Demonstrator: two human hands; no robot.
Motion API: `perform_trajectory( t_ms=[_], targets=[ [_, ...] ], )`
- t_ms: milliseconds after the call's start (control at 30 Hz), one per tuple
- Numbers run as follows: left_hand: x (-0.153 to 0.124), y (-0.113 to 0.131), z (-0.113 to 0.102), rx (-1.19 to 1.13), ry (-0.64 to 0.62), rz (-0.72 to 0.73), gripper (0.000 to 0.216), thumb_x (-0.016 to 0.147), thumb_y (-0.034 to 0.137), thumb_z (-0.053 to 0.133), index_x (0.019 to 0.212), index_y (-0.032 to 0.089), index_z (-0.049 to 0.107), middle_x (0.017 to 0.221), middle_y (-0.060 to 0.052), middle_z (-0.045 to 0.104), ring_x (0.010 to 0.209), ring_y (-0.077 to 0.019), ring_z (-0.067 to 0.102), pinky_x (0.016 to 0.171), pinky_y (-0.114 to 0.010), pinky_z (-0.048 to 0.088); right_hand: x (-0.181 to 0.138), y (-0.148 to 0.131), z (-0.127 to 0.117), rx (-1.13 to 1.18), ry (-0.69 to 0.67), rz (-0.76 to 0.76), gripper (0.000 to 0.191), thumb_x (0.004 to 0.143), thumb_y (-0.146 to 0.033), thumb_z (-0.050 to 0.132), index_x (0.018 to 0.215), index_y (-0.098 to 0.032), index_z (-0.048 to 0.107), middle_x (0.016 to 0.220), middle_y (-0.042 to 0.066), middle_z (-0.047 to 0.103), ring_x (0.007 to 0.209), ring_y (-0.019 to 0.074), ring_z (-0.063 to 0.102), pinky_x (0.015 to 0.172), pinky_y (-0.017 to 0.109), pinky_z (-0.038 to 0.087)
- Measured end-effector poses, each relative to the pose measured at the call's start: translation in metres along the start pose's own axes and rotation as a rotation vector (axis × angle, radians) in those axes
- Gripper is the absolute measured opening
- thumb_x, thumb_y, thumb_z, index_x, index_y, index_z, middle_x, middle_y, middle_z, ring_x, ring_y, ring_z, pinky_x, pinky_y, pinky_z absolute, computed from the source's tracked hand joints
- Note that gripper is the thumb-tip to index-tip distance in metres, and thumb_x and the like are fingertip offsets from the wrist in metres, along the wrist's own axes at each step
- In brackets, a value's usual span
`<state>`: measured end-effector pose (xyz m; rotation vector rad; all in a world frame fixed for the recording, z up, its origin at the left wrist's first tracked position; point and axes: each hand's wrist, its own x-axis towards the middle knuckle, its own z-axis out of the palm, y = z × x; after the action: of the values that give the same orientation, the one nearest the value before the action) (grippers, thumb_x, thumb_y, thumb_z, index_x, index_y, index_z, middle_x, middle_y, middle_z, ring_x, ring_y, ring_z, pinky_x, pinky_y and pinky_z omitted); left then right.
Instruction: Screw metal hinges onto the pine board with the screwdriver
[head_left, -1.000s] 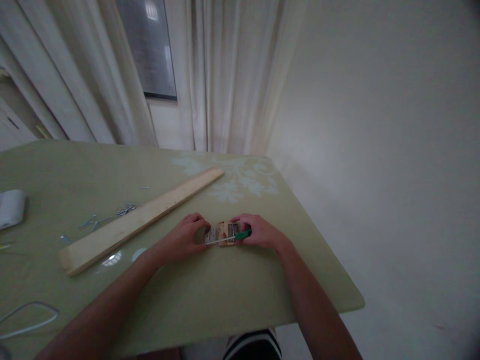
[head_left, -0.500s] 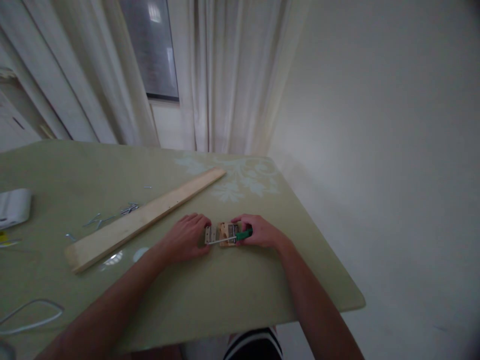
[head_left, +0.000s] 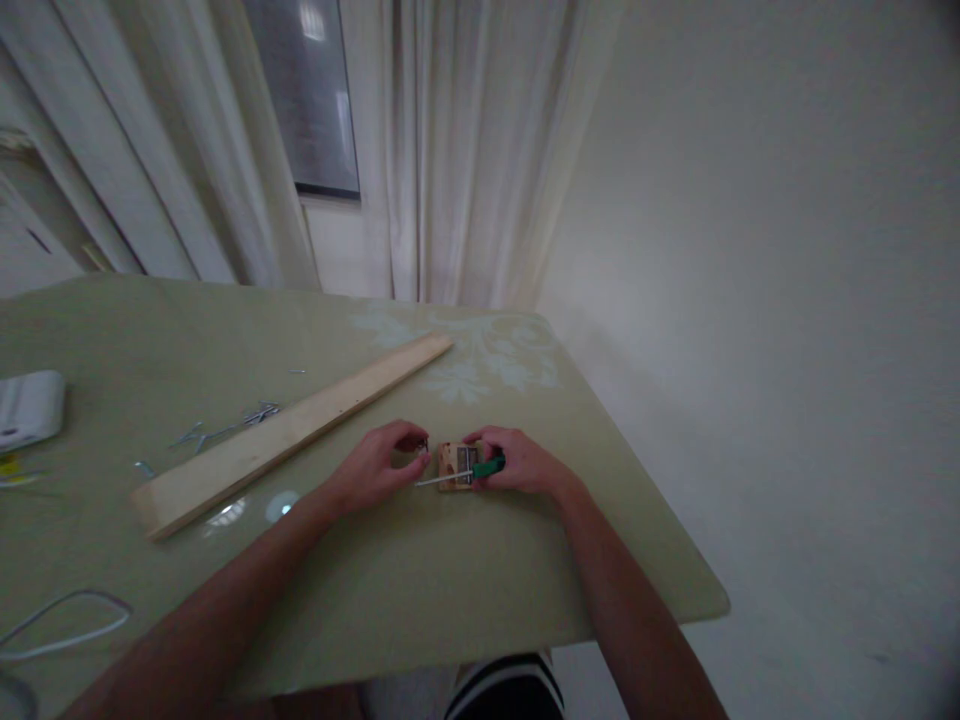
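My left hand (head_left: pixel 382 462) is closed in a pinch on a small metal hinge (head_left: pixel 424 445), mostly hidden by the fingertips and seen nearly edge-on. Just to its right, a small wooden block (head_left: pixel 448 462) with a metal plate (head_left: pixel 466 460) on it rests on the table. My right hand (head_left: pixel 517 462) is closed around the green handle of a screwdriver (head_left: pixel 489 467), and its fingers also touch the block's right side. The screwdriver's shaft points left across the near part of the block.
A long wooden board (head_left: pixel 300 430) lies diagonally on the green table (head_left: pixel 450 590), with several loose screws (head_left: pixel 259 412) behind it. At the left are a white device (head_left: pixel 30 408), a yellow item (head_left: pixel 11 468) and a pale cable loop (head_left: pixel 67 625). A wall stands right.
My left hand has lifted and turned the hinge, which earlier showed its flat face beside the block. My right hand, the screwdriver and the block have hardly moved.
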<state>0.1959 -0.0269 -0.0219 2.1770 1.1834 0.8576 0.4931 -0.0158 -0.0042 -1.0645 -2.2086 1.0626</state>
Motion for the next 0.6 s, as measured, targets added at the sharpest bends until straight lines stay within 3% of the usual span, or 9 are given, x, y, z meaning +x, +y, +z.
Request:
perform_trajectory(
  t_ms=[133,300,433,500,600],
  targets=[
    [0.002,0.005,0.008,-0.166,0.003,0.035,0.039,0.091,0.048,0.073,0.118,0.02,0.072,0.113,-0.01,0.073,0.097,-0.0229,0.075,0.091,-0.04,0.064,0.001,-0.001,0.001,-0.024,-0.002,-0.032,0.037,0.067,-0.023,0.093,0.07,-0.02,0.056,0.123,0.008,0.075,0.111,0.0258,0.071,0.09,0.035,0.05],
    [0.004,0.002,0.017,-0.484,-0.019,-0.028,0.058,0.082,0.051,0.086,0.127,0.018,0.069,0.125,-0.013,0.067,0.108,-0.0267,0.077,0.102,-0.047,0.063,0.002,0.001,0.002,-0.034,-0.017,-0.065,0.036,0.068,-0.024,0.092,0.071,-0.021,0.056,0.121,0.009,0.076,0.117,0.0278,0.07,0.09,0.036,0.05],
    [0.004,-0.003,0.024,-0.706,-0.148,-0.136,0.069,0.08,0.055,0.088,0.133,0.02,0.06,0.12,-0.014,0.075,0.113,-0.0307,0.077,0.103,-0.054,0.061,0.002,0.001,0.003,-0.037,-0.02,-0.061,0.037,0.068,-0.026,0.092,0.072,-0.021,0.055,0.124,0.01,0.076,0.114,0.0281,0.071,0.09,0.037,0.051],
    [0.004,-0.004,0.026,-0.706,-0.203,-0.166,0.07,0.08,0.057,0.086,0.133,0.019,0.059,0.114,-0.014,0.078,0.11,-0.0309,0.078,0.1,-0.053,0.062,0.002,0.0,0.003,-0.041,-0.021,-0.066,0.039,0.068,-0.026,0.093,0.071,-0.021,0.054,0.122,0.01,0.076,0.116,0.0286,0.071,0.089,0.037,0.051],
    [0.004,-0.001,0.024,-0.427,-0.166,-0.093,0.059,0.083,0.056,0.083,0.126,0.019,0.067,0.112,-0.013,0.076,0.097,-0.0277,0.078,0.09,-0.046,0.064,0.003,-0.001,0.004,-0.047,-0.019,-0.076,0.039,0.068,-0.023,0.093,0.071,-0.022,0.054,0.12,0.01,0.076,0.118,0.0283,0.071,0.088,0.035,0.05]
  ],
)
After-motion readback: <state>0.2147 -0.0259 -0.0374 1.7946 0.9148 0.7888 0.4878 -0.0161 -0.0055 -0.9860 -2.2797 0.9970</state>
